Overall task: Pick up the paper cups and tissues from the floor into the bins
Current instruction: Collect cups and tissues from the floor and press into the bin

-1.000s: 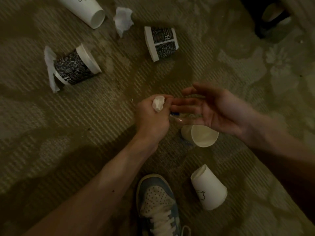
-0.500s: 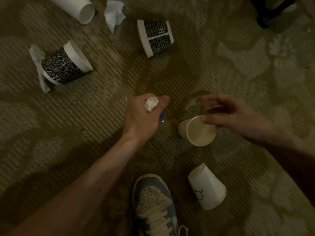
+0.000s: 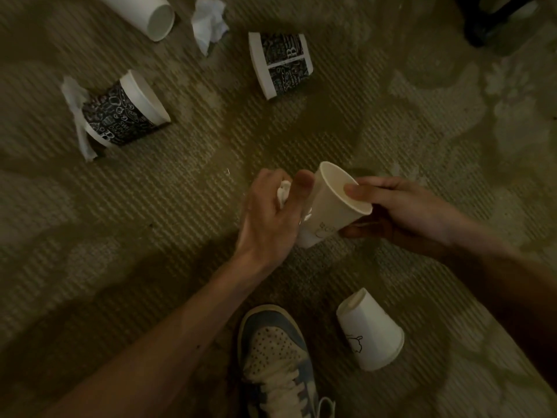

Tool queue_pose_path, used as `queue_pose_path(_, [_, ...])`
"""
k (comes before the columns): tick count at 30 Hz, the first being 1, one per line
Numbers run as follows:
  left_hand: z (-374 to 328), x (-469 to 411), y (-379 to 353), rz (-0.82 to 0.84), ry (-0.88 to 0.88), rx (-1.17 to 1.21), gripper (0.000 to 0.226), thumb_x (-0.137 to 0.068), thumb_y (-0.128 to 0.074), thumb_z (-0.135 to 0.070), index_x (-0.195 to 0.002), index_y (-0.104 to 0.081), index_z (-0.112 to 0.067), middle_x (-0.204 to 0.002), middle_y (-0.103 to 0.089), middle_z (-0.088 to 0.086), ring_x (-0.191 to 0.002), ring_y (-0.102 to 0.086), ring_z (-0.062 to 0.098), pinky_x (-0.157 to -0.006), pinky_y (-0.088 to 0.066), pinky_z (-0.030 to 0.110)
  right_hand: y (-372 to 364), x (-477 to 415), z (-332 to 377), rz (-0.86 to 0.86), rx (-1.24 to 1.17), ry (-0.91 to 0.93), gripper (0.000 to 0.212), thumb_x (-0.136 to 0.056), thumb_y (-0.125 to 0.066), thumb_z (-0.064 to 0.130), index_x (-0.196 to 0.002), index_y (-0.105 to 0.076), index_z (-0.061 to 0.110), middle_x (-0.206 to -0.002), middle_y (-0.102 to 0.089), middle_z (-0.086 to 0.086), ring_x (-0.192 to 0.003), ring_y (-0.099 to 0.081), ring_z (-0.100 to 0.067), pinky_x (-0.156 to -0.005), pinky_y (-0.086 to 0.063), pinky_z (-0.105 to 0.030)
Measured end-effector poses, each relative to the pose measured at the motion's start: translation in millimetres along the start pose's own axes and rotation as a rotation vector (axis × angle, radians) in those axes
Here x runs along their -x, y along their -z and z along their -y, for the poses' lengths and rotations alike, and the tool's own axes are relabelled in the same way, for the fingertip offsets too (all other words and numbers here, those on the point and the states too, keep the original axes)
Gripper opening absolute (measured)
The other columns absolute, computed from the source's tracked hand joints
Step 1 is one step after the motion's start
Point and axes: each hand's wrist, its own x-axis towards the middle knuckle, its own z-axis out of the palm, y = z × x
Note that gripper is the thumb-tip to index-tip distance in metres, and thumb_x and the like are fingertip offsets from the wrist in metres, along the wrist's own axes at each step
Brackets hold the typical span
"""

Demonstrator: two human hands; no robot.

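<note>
Shoe (image 3: 277,357): below left hand.
Fallen cup (image 3: 370,330): below right hand, small line drawing, no words.
Left hand (image 3: 271,215): curled round wadded tissue (image 3: 283,193).
Right hand (image 3: 401,209): pinches held cup (image 3: 334,203) by rim, just beside left hand.
Printed cup (image 3: 123,116): beyond left hand, "B" readable.
Second printed cup (image 3: 283,61): farther, "B" readable.
Loose tissue (image 3: 209,21), plain cup (image 3: 144,10): farthest.

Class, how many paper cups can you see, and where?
5: the top-left white cup; the left patterned cup; the top-centre patterned cup; the held white cup, in the right hand; the fallen white cup beside the shoe. More may lie outside the frame.
</note>
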Motion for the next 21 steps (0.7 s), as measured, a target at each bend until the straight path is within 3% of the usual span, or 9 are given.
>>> queue_pose_path(2, [-5,-1,4,0.043,0.006,0.078,0.086,-0.063,-0.035,-0.092,-0.082,-0.052,-0.010,-0.075,-0.053,-0.012,-0.063,-0.047,-0.005,-0.054,-0.040,0.010,-4,0,3,0.003,-0.068,-0.025,0.025,-0.074,-0.067,0.027,-0.092,-0.080,0.016,-0.099,-0.075,-0.013,-0.087,-0.074,-0.023,-0.061,-0.059,-0.026])
queue_pose_path(4, [-9,-3,7,0.101,0.001,0.134,0.076,-0.056,-0.049,-0.093,-0.082,-0.045,-0.022,-0.071,-0.053,-0.021,-0.062,-0.050,-0.008,-0.051,-0.040,0.010,-6,0,5,-0.002,-0.127,-0.039,0.026,-0.073,-0.067,0.027,-0.092,-0.079,0.015,-0.098,-0.075,-0.012,-0.085,-0.075,-0.021,-0.060,-0.059,-0.026])
queue_pose_path(7, [-9,-3,13,0.178,-0.010,0.066,0.069,-0.050,-0.076,-0.076,-0.090,-0.041,-0.033,-0.081,-0.055,-0.016,-0.071,-0.057,-0.005,-0.054,-0.048,0.016,-8,0,7,-0.010,-0.171,-0.062,0.030,-0.075,-0.067,0.029,-0.098,-0.077,0.012,-0.099,-0.075,-0.012,-0.082,-0.075,-0.019,-0.060,-0.059,-0.026])
queue_pose_path(11, [-3,-1,19,0.274,0.073,0.076,0.068,-0.050,-0.081,-0.063,-0.105,-0.051,-0.038,-0.098,-0.065,-0.011,-0.090,-0.066,0.003,-0.065,-0.057,0.024,-10,1,1,-0.004,-0.166,-0.088,0.030,-0.078,-0.066,0.034,-0.092,-0.080,0.012,-0.106,-0.074,-0.015,-0.092,-0.074,-0.022,-0.063,-0.059,-0.027])
queue_pose_path(13, [-1,1,20,0.310,0.093,0.063,0.068,-0.050,-0.081,-0.065,-0.107,-0.055,-0.038,-0.098,-0.067,-0.014,-0.090,-0.065,0.000,-0.064,-0.055,0.019,-9,6,-5,-0.002,-0.158,-0.109,0.039,-0.081,-0.063,0.044,-0.097,-0.079,0.012,-0.111,-0.072,-0.015,-0.099,-0.072,-0.025,-0.068,-0.059,-0.029])
queue_pose_path(15, [4,6,19,0.367,0.121,0.012,0.069,-0.049,-0.081,-0.066,-0.108,-0.056,-0.039,-0.098,-0.066,-0.019,-0.088,-0.064,-0.005,-0.062,-0.054,0.016,-7,13,-16,-0.001,-0.062,-0.118,0.057,-0.084,-0.050,0.061,-0.109,-0.076,0.016,-0.115,-0.072,-0.012,-0.105,-0.070,-0.026,-0.074,-0.059,-0.031])
queue_pose_path(17, [12,15,17,0.420,0.185,-0.048,0.072,-0.046,-0.081,-0.068,-0.108,-0.056,-0.041,-0.097,-0.066,-0.019,-0.086,-0.064,-0.005,-0.062,-0.057,0.021,-4,20,-32,-0.135,0.108,-0.094,0.069,-0.085,-0.037,0.069,-0.115,-0.072,0.018,-0.112,-0.073,-0.008,-0.100,-0.071,-0.021,-0.072,-0.059,-0.031])
queue_pose_path(19, [24,27,14,0.465,0.244,-0.075,0.067,-0.044,-0.083,-0.069,-0.101,-0.055,-0.048,-0.095,-0.065,-0.025,-0.084,-0.063,-0.007,-0.062,-0.059,0.022,-1,29,-50,-0.282,0.371,-0.016,0.062,-0.086,-0.030,0.068,-0.109,-0.068,0.024,-0.106,-0.073,-0.005,-0.090,-0.071,-0.010,-0.070,-0.056,-0.027])
queue_pose_path(21, [33,37,12,0.492,0.294,-0.098,0.061,-0.043,-0.082,-0.072,-0.094,-0.053,-0.054,-0.095,-0.063,-0.029,-0.084,-0.061,-0.011,-0.064,-0.060,0.024,2,41,-67,-0.302,0.654,0.046,0.052,-0.085,-0.026,0.065,-0.104,-0.063,0.033,-0.102,-0.070,0.002,-0.085,-0.066,0.000,-0.068,-0.051,-0.020])
